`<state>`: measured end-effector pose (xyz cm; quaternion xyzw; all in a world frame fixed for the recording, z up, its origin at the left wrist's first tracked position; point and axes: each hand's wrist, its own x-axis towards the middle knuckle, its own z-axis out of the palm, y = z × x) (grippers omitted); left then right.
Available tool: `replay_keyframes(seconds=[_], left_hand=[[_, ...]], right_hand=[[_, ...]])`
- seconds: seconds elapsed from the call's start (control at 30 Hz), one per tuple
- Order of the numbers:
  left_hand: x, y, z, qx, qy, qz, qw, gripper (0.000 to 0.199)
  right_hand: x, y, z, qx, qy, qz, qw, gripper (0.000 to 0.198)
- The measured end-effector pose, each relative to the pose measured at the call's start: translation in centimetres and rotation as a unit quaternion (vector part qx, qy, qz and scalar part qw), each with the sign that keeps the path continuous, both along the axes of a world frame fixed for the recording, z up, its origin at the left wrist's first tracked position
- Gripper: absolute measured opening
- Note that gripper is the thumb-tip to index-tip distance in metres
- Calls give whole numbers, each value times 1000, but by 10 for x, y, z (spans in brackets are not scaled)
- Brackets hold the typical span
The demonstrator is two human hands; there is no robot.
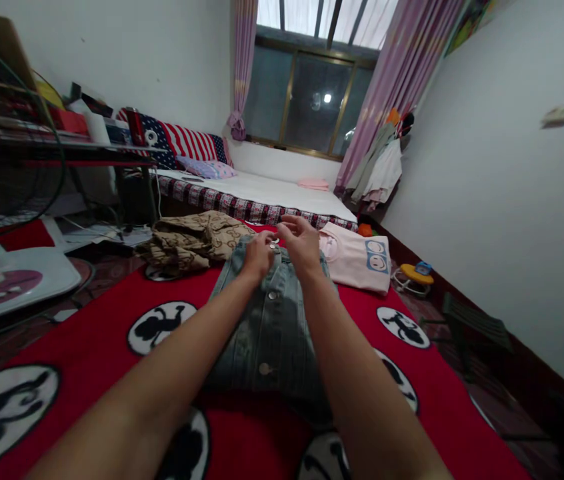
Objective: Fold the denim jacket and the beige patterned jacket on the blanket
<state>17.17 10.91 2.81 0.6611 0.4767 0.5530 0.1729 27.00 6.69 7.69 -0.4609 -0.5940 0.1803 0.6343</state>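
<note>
A faded blue denim garment lies flat in front of me, with metal buttons down its middle; whether it is a jacket or a skirt I cannot tell. My left hand is at its top edge beside the top button, fingers closed on the denim there. Just to the right, my right hand hovers over the same edge, its fingers curved and apart with nothing visible in them. Both forearms reach across the garment and cover parts of its sides.
A red blanket with black-and-white round prints lies beneath. Rumpled brown patterned clothing is at the far left, a folded pink shirt at the far right. Beyond stand a bed, a fan and a small stool.
</note>
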Motion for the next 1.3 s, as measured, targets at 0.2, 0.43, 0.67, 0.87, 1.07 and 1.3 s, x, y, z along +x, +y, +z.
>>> replay_keyframes(seconds=[0.2,0.43,0.67,0.87,1.07,1.3], left_hand=[[-18,34,-69,-68,-79,35,994,35],[-17,30,-65,-45,-6,48,998,34],[-13,27,-66,-25,27,51,998,33],[-11,29,-68,-5,36,36,999,32],[-9,23,-67,12,58,29,998,29],[8,17,-71,19,145,-60,987,23]], right_hand=[[34,51,-108,-176,211,-106,956,27],[43,61,-114,-199,-25,-141,969,39],[51,66,-110,-217,-282,-105,929,56],[53,69,-117,-195,-147,41,969,39],[45,51,-102,-79,15,-45,996,21],[41,30,-80,47,38,-139,988,25]])
